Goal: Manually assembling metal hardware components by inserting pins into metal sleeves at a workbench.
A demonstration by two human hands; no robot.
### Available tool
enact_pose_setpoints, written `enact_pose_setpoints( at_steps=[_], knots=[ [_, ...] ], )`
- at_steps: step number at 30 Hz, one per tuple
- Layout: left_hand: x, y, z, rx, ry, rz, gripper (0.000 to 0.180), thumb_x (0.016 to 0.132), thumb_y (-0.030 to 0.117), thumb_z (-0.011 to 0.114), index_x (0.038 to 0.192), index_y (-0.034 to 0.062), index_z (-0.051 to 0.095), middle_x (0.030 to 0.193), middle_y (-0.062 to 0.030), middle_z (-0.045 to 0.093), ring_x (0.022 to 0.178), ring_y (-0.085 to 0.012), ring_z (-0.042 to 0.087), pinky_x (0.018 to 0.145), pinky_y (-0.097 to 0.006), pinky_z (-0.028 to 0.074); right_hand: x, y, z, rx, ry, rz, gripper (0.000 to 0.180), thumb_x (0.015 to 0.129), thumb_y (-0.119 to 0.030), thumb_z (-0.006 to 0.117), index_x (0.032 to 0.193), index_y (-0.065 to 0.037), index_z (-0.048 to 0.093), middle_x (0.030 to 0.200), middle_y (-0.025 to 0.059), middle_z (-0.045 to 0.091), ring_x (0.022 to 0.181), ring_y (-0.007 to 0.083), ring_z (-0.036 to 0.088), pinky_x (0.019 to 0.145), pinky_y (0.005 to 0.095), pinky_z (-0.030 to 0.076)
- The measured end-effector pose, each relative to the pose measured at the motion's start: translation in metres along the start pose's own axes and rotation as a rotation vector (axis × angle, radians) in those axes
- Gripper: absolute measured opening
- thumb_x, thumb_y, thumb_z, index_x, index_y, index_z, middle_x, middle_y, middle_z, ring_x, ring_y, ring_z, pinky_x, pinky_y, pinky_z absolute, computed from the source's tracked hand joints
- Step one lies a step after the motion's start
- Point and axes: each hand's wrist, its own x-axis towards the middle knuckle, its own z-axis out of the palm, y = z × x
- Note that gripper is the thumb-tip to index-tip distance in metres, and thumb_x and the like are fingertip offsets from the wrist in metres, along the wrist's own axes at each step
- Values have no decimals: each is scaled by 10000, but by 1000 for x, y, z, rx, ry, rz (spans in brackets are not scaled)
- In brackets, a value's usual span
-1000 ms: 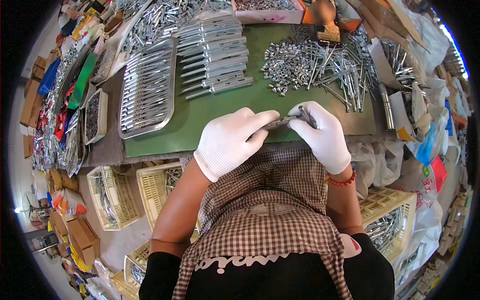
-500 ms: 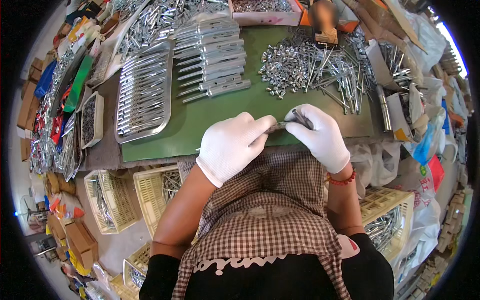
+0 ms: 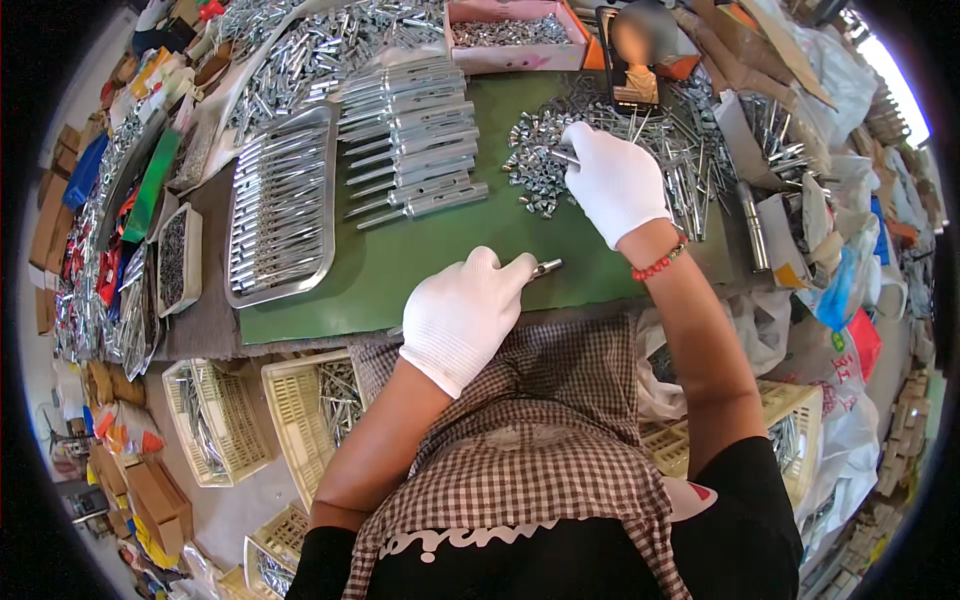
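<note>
My left hand (image 3: 465,315), in a white glove, is closed around a slim metal tube (image 3: 547,268) near the front of the green mat. The tube's silvery end sticks out past the fingertips to the right; the rest is mostly covered by the glove. Farther right, my white-gloved right hand (image 3: 617,185) is closed over the edge of a heap of small metal caps (image 3: 540,165). A short dark metal rod (image 3: 566,157) pokes out of its fingers on the left. The glove hides the rod's other end. Thin metal rods (image 3: 690,190) lie right beside this hand.
On the green mat (image 3: 390,280) stand stacked metal tube assemblies (image 3: 430,150) and a steel tray (image 3: 325,262) of similar pieces. A pink box (image 3: 515,58) of small parts and a phone (image 3: 630,85) sit at the back. Cream plastic crates (image 3: 235,430) stand below the table.
My right hand has left the left hand and moved up and right to the heap of caps, keeping the metal rod. My left hand still holds the tube and has hardly moved.
</note>
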Motion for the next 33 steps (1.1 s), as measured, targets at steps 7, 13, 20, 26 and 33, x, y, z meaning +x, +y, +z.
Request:
enact_pose_setpoints(
  at_steps=[7,13,20,26,33],
  knots=[
    [1,-2,-2,7,-61,-37,183,884,167,602,1049,222,660,793,-66,574,642,-275,635,546,-395,515,-41,-6,-19,366,39,-44,183,868,-194,674,1000,-79,729,906,137,689,829,321,677,741,403,530],
    [3,-2,-1,-39,-8,-2,194,885,182,599,1067,210,661,810,-75,593,661,-282,646,558,-406,525,-88,-28,-8,627,-34,-87,151,854,-215,738,921,-81,715,850,112,660,779,323,654,675,399,516],
    [-1,-1,0,-50,-37,-39,195,896,182,596,1078,202,664,812,-82,603,662,-295,646,565,-416,527,-97,-30,-2,464,29,-172,97,858,-203,706,917,-126,714,848,76,655,787,303,657,664,395,521],
    [-1,1,-1,-60,-31,-43,186,894,172,600,1064,211,666,797,-80,600,654,-295,643,561,-416,522,-87,-21,-8,417,88,-159,94,881,-215,674,942,-154,713,852,73,652,786,297,659,672,402,525],
    [-2,1,-1,-49,-47,-54,162,885,170,614,1024,234,668,777,-66,578,627,-281,626,545,-407,505,-41,1,-2,127,48,-38,151,879,-228,693,978,-115,706,909,108,644,805,323,664,695,424,527]
  ],
)
